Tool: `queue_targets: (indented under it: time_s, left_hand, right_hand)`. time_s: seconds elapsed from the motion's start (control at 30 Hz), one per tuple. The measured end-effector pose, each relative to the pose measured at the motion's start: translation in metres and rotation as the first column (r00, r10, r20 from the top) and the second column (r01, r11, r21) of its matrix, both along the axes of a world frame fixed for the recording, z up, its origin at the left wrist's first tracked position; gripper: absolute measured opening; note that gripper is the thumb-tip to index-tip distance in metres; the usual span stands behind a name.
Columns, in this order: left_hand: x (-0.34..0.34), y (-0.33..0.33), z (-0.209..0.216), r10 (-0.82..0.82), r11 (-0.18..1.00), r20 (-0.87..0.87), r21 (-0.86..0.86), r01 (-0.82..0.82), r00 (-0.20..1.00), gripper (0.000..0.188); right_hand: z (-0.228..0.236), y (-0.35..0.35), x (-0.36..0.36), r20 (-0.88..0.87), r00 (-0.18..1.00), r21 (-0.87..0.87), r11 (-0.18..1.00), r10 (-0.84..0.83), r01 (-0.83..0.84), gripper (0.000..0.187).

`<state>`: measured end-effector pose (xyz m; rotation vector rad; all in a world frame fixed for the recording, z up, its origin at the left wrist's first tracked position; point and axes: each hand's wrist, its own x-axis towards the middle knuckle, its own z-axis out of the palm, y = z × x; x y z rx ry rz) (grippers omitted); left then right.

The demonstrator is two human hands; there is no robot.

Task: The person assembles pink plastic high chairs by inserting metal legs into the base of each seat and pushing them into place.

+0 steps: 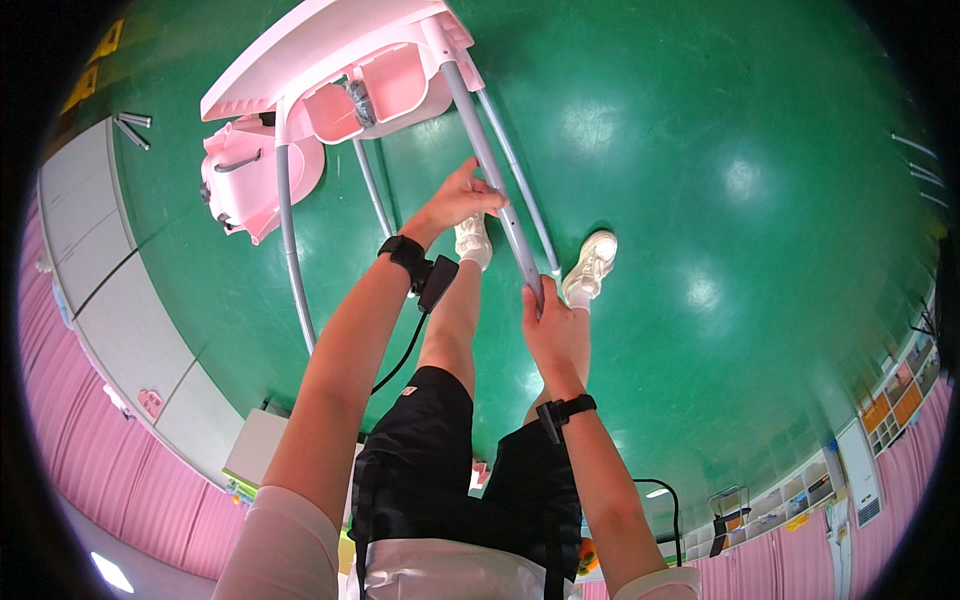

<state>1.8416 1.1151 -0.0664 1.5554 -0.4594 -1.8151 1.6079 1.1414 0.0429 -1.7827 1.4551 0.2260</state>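
A pink plastic piece of children's furniture (pixel 340 45) stands in front of me on grey tubular legs. Whether it is a small desk or a high chair I cannot tell. Below its top is an open pink bin (pixel 392 82), with a crumpled grey item (pixel 360 103) in it. My left hand (pixel 462 203) is closed around the near right metal leg (pixel 508 222), partway along. At that leg's end, close to my body, my right hand (pixel 552 328) grips the tube between thumb and fingers. The palm sides of both hands are hidden.
A pink plastic seat-like part (pixel 250 178) with dark straps lies on the green floor at the left. Short metal tubes (pixel 131 130) lie beyond it, and more thin tubes (pixel 920 170) at the far right. White low cabinets (pixel 135 310) line the left; shelves (pixel 900 395) stand lower right.
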Motion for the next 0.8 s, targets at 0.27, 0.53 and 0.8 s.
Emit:
queue_targets:
  time_s: [0.27,0.53,0.8]
  left_hand:
    - [-0.001,-0.004,0.010,-0.002,1.000,0.014,0.014,0.001,1.000,0.056]
    - [0.003,-0.004,0.007,-0.020,0.999,0.032,0.038,0.019,0.999,0.056]
    - [0.002,-0.006,0.010,-0.016,1.000,0.006,0.019,0.016,1.000,0.062]
  right_hand:
    - [0.004,-0.001,0.002,0.069,0.995,0.085,0.994,-0.068,0.063,0.025]
    - [-0.003,-0.001,0.000,0.113,0.980,0.157,0.977,-0.163,0.144,0.024]
    - [-0.016,0.003,-0.006,0.115,0.979,0.150,0.977,-0.170,0.152,0.025]
